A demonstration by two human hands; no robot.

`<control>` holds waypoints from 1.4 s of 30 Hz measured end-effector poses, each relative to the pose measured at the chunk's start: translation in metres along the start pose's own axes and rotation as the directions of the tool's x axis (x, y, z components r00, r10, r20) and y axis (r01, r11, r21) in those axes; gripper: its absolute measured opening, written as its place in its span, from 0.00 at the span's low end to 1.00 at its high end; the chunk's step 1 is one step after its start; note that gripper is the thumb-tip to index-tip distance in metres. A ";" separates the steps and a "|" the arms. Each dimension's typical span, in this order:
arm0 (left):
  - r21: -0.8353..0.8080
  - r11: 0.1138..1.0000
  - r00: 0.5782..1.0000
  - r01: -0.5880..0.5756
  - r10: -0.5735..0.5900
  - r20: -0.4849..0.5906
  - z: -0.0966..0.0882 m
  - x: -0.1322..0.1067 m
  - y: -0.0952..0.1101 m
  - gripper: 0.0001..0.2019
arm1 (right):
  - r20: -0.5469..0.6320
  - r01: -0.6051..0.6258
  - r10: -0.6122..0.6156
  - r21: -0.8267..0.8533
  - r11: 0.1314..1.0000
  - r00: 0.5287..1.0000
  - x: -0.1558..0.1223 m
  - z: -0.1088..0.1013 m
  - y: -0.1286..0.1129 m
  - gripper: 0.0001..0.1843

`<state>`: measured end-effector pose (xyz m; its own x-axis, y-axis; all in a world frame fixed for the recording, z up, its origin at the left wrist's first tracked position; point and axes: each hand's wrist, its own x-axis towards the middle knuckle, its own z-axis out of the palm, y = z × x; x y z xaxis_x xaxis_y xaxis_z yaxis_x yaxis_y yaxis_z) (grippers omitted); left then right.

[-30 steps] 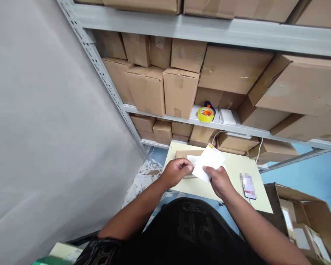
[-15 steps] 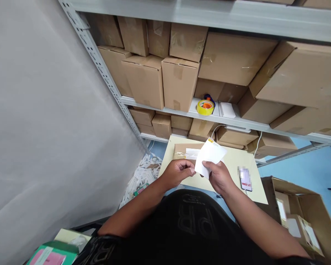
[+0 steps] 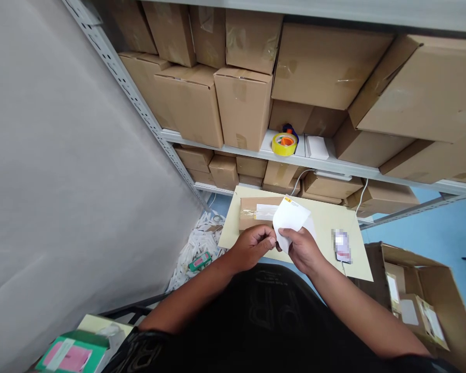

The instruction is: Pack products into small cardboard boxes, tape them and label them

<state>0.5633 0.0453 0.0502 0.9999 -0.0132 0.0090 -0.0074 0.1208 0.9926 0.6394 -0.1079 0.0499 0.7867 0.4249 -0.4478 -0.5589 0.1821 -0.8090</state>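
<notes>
Both my hands meet over a small cream table (image 3: 326, 217). My right hand (image 3: 303, 249) is closed on a white sheet of paper (image 3: 292, 216), which stands tilted up from its fingers. My left hand (image 3: 252, 246) pinches at the lower left edge of the same sheet. Behind the sheet, a flat brown parcel (image 3: 252, 207) with a white label and clear tape lies on the table. A phone (image 3: 341, 245) with a white cable rests on the table to the right of my hands.
Metal shelving (image 3: 318, 167) packed with brown cartons fills the back; a roll of yellow tape (image 3: 284, 143) sits on one shelf. An open carton (image 3: 423, 305) stands at the right. White paper strips (image 3: 196, 248) litter the blue floor at left. A grey wall is left.
My hands have drawn closer together and the sheet has come nearer to me and more upright. The camera has tilted down a little, so the shelves sit higher in view.
</notes>
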 end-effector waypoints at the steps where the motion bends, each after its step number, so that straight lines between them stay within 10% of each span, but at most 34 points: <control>1: 0.010 1.000 1.000 0.003 -0.003 -0.024 0.002 0.001 -0.001 0.11 | 0.003 -0.010 0.010 0.005 1.000 1.000 0.000 0.000 0.001 0.19; 16: 0.101 0.989 0.971 0.112 -0.087 -0.221 -0.003 0.012 -0.008 0.06 | -0.117 0.195 -0.208 -0.112 0.974 0.971 0.021 -0.013 0.007 0.20; 42: 0.099 0.994 0.977 0.041 -0.019 -0.215 -0.021 0.035 -0.024 0.06 | -0.077 0.117 -0.129 -0.147 0.982 0.989 0.053 -0.009 0.008 0.24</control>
<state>0.5983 0.0626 0.0239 0.9796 0.1978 -0.0363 0.0328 0.0214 0.9992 0.6788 -0.0919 0.0163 0.8702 0.3280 -0.3676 -0.4184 0.0982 -0.9029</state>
